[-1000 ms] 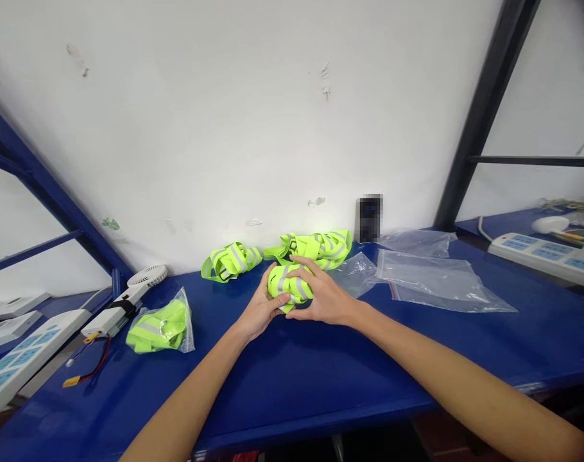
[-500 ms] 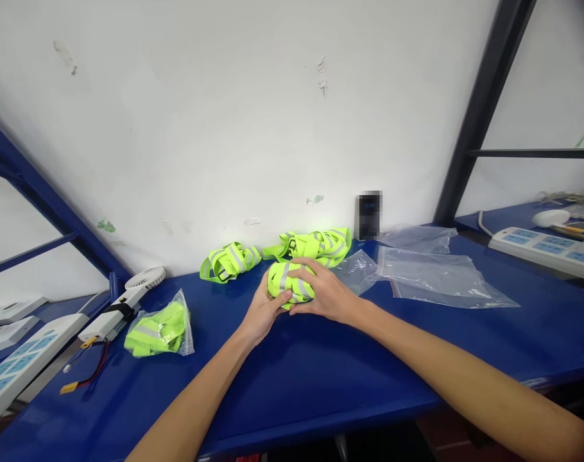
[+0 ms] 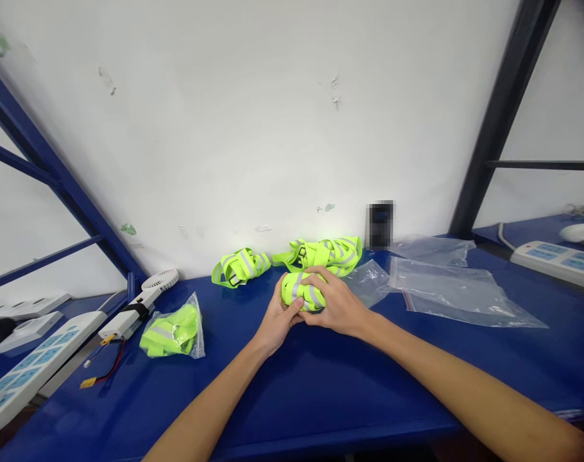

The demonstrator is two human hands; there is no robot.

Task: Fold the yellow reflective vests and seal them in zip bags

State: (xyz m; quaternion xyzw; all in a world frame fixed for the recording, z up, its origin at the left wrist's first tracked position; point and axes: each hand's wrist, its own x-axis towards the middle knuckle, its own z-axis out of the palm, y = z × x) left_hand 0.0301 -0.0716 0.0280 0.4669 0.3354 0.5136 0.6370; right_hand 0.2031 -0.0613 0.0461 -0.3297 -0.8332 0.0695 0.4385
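A rolled-up reflective strap bundle (image 3: 296,289), neon yellow-green with silver-grey stripes, is held between both hands above the blue table (image 3: 359,391). My left hand (image 3: 277,319) grips its left side, with the thumb across the front. On its right side, my right hand (image 3: 335,298) wraps fingers over the top and hides part of it. Behind the hands lie two more reflective strap bundles, a small one (image 3: 241,266) and a bigger, looser one (image 3: 337,253) with black buckles. To the left, a clear zip bag (image 3: 199,340) contains folded yellow-green strap (image 3: 174,330).
Clear plastic bags (image 3: 465,292) lie flat at the right. A dark pixelated object (image 3: 380,224) leans on the wall. At the left are a white handheld fan (image 3: 161,280), a battery pack with wires (image 3: 121,321) and a power strip (image 3: 46,359); another power strip (image 3: 556,260) is far right.
The view has shifted, so the scene appears farther right and slightly lower. Both hands still hold the strap bundle; the right fingers have moved slightly over it.
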